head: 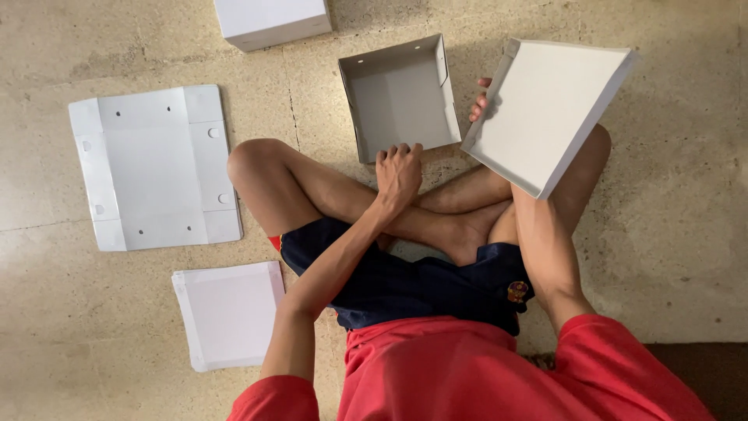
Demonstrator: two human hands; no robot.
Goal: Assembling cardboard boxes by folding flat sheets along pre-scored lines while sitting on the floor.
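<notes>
I sit cross-legged on a concrete floor. An open grey-white cardboard box (401,97) stands on the floor just beyond my shins. My left hand (398,173) reaches over my legs, its fingers curled on the box's near wall. My right hand (481,100) holds a white box lid (545,113) by its far left edge. The lid is tilted above my right knee, to the right of the open box, and hides most of that hand.
A flat unfolded cardboard blank (152,168) lies on the floor to the left. A folded white lid (230,312) sits by my left hip. A closed white box (273,19) stands at the top edge.
</notes>
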